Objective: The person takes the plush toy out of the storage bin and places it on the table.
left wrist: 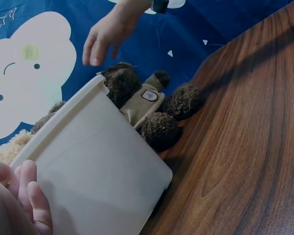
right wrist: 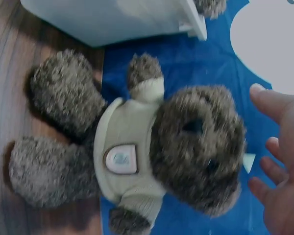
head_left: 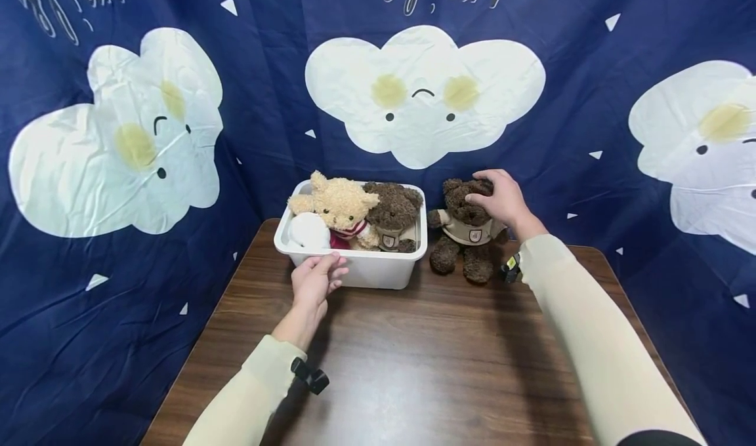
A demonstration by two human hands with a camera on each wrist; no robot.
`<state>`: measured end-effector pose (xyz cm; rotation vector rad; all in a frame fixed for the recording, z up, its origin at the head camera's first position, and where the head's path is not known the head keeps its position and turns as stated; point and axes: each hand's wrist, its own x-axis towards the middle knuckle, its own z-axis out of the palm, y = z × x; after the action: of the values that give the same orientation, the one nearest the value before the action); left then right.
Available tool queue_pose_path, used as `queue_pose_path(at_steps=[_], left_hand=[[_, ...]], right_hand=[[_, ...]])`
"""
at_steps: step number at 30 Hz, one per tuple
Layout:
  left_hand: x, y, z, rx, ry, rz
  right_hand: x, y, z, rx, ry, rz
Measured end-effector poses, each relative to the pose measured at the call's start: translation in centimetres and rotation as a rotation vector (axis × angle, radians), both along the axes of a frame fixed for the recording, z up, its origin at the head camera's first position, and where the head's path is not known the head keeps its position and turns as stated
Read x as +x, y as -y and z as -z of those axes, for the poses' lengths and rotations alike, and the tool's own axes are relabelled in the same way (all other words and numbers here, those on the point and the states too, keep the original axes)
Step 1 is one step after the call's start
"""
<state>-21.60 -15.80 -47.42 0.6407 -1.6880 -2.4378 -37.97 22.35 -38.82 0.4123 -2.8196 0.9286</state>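
Note:
A white plastic bin [head_left: 378, 270] stands on the table, and my left hand [head_left: 313, 281] grips its front rim, thumb on top and fingers against the outer wall. Inside lie a cream teddy bear [head_left: 341, 200], a dark brown teddy bear [head_left: 392, 208] in a beige top, and a round white object [head_left: 309, 231] whose kind I cannot tell. Right of the bin a second dark brown teddy bear [right wrist: 196, 147] sits in a beige sweater with a badge. Beside its head is my right hand [right wrist: 286, 156], fingers spread; in the right wrist view a gap separates them from the fur.
The brown wooden table [head_left: 378, 361] reaches back to a dark blue curtain [head_left: 266, 105] printed with white clouds. This curtain hangs close behind the bin and the sitting bear, and along both sides. A dark clip-like device [head_left: 310, 375] is worn at the left cuff.

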Motion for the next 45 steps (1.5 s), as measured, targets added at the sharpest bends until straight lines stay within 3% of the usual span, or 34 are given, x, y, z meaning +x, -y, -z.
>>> queue_pose_path(at_steps=[10, 21, 30, 45], left_hand=[[0.0, 0.2, -0.1, 0.001, 0.01, -0.015], [-0.1, -0.3, -0.2, 0.016, -0.002, -0.004], [0.0, -0.1, -0.3, 0.008, 0.003, -0.01], [-0.1, -0.1, -0.1, 0.012, -0.012, -0.011]], right_hand=[[-0.1, 6.3, -0.8, -0.024, -0.038, -0.158], [0.1, 12.0, -0.2, -0.032, 0.084, -0.221], [-0.7, 14.8, 1.4, 0.041, 0.112, -0.191], [0.0, 16.8, 1.7, 0.168, 0.137, -0.075]])
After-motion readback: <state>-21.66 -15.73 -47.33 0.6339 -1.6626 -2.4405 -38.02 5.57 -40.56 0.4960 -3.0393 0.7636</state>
